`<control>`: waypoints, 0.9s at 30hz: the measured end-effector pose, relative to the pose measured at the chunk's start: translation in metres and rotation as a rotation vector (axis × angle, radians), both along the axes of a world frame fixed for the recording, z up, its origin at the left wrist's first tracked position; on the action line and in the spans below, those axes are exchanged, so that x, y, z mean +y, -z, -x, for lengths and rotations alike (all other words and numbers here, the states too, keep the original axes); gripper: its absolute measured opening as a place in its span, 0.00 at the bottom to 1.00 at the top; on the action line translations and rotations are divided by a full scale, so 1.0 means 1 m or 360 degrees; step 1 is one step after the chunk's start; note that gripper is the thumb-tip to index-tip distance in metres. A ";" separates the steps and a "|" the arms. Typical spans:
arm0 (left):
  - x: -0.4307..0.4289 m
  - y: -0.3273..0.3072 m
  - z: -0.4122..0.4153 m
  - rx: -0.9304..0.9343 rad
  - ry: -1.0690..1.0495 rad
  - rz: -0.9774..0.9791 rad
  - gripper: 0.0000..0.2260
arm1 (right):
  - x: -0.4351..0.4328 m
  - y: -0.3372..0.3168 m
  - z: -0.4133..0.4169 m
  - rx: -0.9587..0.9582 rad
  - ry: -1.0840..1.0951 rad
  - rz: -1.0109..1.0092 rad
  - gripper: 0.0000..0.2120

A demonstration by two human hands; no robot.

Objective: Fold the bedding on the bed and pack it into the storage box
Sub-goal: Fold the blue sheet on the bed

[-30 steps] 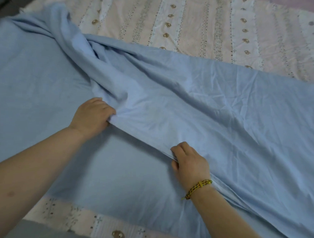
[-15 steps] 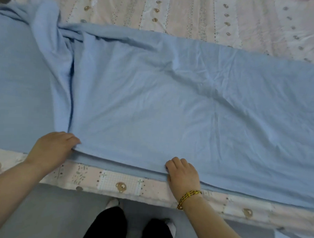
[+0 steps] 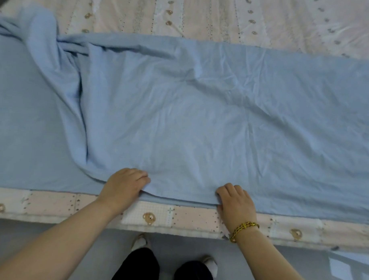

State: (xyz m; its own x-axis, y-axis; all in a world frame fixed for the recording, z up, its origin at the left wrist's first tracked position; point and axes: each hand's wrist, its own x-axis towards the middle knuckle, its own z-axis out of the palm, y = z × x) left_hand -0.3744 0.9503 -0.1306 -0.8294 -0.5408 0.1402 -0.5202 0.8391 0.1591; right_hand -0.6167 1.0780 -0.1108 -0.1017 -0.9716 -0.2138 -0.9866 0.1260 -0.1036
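Head view, left hand [image 3: 124, 185], right hand [image 3: 236, 199] pinching blue sheet [image 3: 201, 119] edge near bed [image 3: 151, 217] edge

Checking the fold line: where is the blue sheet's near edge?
Head view, low centre: the blue sheet ends along the bed edge nearest the person, pinched by both hands.

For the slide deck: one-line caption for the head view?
Both hands, left hand and right hand, pinch the blue sheet edge at the near side of the patterned bed.

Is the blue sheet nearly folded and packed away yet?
Not yet. One fold looks done: the blue sheet lies doubled along the bed's near edge. The left hand and right hand grip that edge. More folds remain, and no storage box is in view.
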 end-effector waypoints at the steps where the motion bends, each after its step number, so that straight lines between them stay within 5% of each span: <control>1: -0.005 -0.003 -0.008 0.0011 -0.0073 0.0060 0.16 | -0.006 0.000 -0.005 -0.0006 -0.0046 -0.0007 0.23; 5: -0.030 -0.011 -0.036 -0.0052 -0.0387 0.0107 0.18 | -0.029 0.002 -0.046 -0.0058 -0.0197 -0.0104 0.24; 11: -0.077 -0.015 -0.088 0.0039 -0.0392 0.0016 0.18 | -0.107 -0.031 -0.152 -0.0302 -0.0362 -0.0237 0.17; 14: -0.117 -0.011 -0.123 0.0199 -0.0408 0.0068 0.16 | -0.167 -0.037 -0.209 -0.0479 -0.0188 -0.0331 0.20; 21: -0.216 -0.011 -0.193 0.0428 -0.0567 0.0100 0.13 | -0.278 -0.023 -0.287 -0.0355 0.0143 -0.0314 0.15; 27: -0.298 -0.018 -0.199 0.0353 -0.0768 0.0024 0.08 | -0.279 -0.019 -0.269 -0.0929 0.0388 -0.0340 0.13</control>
State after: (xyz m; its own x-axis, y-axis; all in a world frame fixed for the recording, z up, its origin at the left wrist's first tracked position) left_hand -0.1757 0.6525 -0.1125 -0.4359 -0.8504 0.2947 -0.8030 0.5154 0.2993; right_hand -0.3479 0.7986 -0.0922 -0.1222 -0.8657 -0.4854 -0.7170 0.4151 -0.5600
